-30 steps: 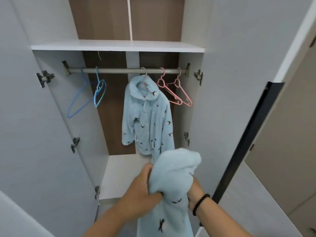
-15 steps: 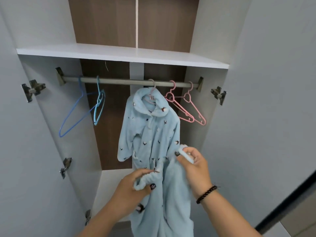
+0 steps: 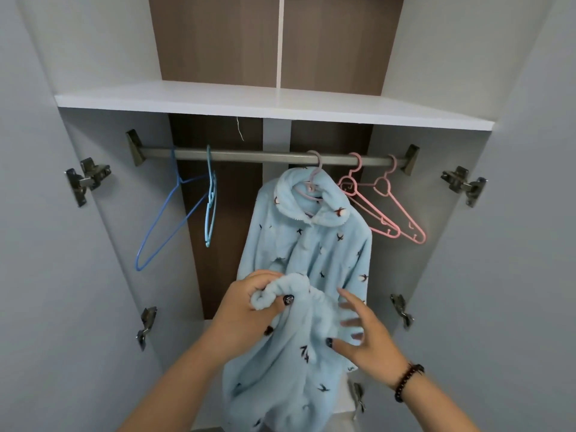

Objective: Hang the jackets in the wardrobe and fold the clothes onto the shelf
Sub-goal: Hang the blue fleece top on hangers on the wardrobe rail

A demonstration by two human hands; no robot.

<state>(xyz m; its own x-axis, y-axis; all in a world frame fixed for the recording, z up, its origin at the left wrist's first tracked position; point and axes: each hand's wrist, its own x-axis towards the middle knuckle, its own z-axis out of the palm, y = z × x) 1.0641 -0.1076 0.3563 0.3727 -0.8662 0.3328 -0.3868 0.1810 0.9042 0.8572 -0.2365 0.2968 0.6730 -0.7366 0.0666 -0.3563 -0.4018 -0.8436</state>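
Left hand: the left hand (image 3: 249,304) grips a bunched, rolled edge of a pale blue fleece garment (image 3: 280,363), thumb pressed over the roll.
Right hand: the right hand (image 3: 364,335) has its fingers spread and loose against the cloth; it touches but clamps nothing.
Held garment: it hangs from the left hand in front of the wardrobe opening, unfolded, its lower part running out of view below.
Hung jacket: a matching blue jacket (image 3: 311,238) with a bird print is already up on a pink hanger, hooked over the rail (image 3: 255,156).
Spare hangers: two pink hangers (image 3: 386,213) hang just right of the jacket; two blue hangers (image 3: 190,210) hang near the rail's left end.
Shelf: the white shelf (image 3: 249,101) above the rail carries no folded clothes where it shows.
Progress: I judge one jacket hung; the held piece is not yet folded or shelved, so the folding part seems only begun.
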